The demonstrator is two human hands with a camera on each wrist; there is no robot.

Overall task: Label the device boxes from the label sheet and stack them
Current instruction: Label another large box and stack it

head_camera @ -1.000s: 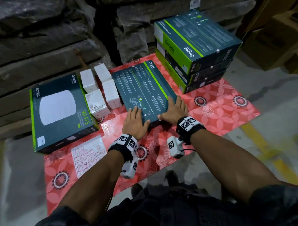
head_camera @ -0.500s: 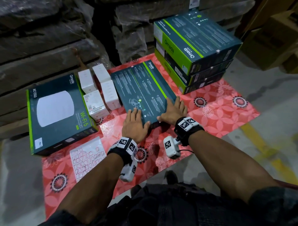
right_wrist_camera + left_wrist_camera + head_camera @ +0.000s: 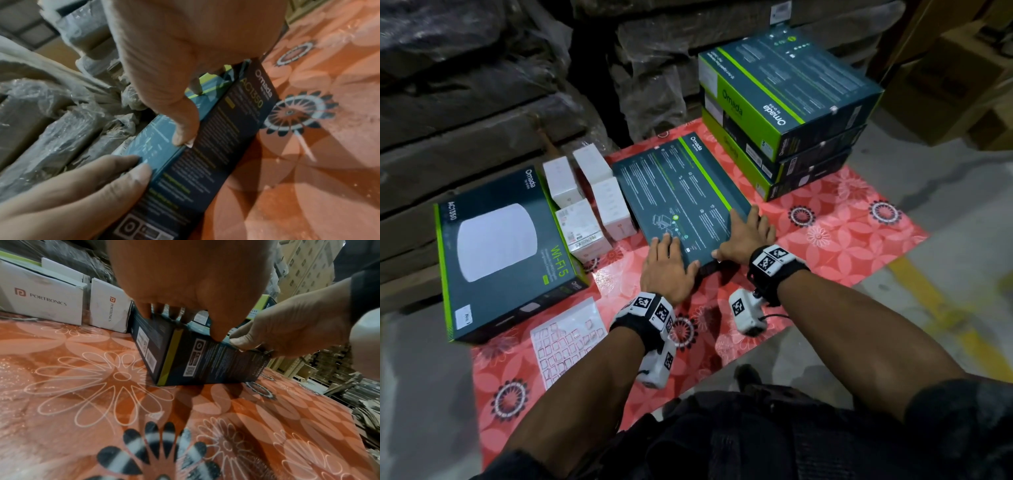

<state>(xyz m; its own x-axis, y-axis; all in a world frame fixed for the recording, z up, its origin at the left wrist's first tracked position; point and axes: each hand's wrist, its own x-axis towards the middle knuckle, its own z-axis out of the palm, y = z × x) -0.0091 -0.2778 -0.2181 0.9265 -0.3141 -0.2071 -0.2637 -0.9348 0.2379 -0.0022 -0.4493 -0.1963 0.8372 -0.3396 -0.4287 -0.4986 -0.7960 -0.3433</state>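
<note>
A dark teal device box (image 3: 681, 202) lies back face up in the middle of the red floral mat (image 3: 842, 236). My left hand (image 3: 666, 263) rests flat on its near left corner, fingers straight on the top and thumb at the near edge. On the near right corner my right hand (image 3: 746, 234) lies the same way. The left wrist view shows the box's near side (image 3: 205, 363) standing on the mat under both hands. The label sheet (image 3: 568, 339) lies on the mat to my near left. Three like boxes form a stack (image 3: 787, 102) at the back right.
Another teal box (image 3: 506, 246) lies face up at the left with a small white label (image 3: 464, 317) on its near corner. Several small white boxes (image 3: 585, 202) stand between it and the middle box. Wrapped bundles (image 3: 482, 85) wall the back; bare floor (image 3: 945, 274) lies to the right.
Both hands stay on the box's near corners. Only the head view has shifted slightly.
</note>
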